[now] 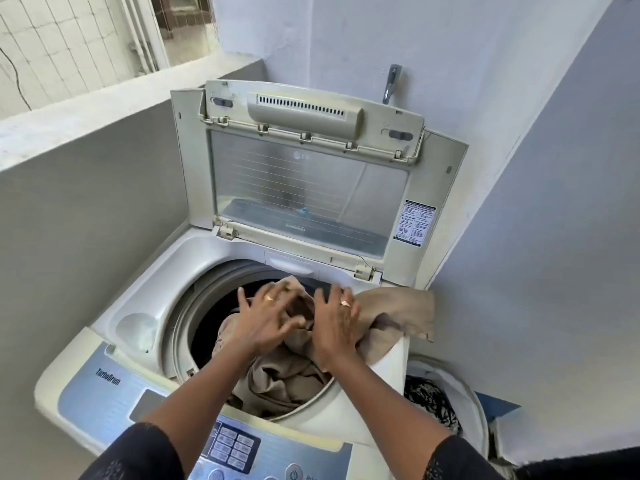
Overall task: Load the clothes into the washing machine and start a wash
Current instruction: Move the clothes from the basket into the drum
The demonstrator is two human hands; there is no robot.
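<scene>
Setting: pale-walled balcony corner, white top-loading washing machine [145, 306], lid raised for loading.
Hands: I press left hand [268, 318] and right hand [337, 323], fingers spread, not gripping, on crumpled beige cloth [291, 375], pushing it into the drum.

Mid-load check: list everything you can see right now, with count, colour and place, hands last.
Top-loading washing machine: one, off-white, centre, drum open.
Hinged lid with clear window: one, cream, folded upright behind the drum.
Blue control panel: one, along the near edge, power button at the bottom.
Beige cloth: one bundle, in the drum, one end draped over the right rim.
White laundry basket: one, on the floor to the right, dark patterned clothes inside.
Metal wall tap: one, silver, above the lid.
Left hand: fingers spread, on the cloth, ring on one finger.
Right hand: pressing the cloth, ring on one finger.
</scene>
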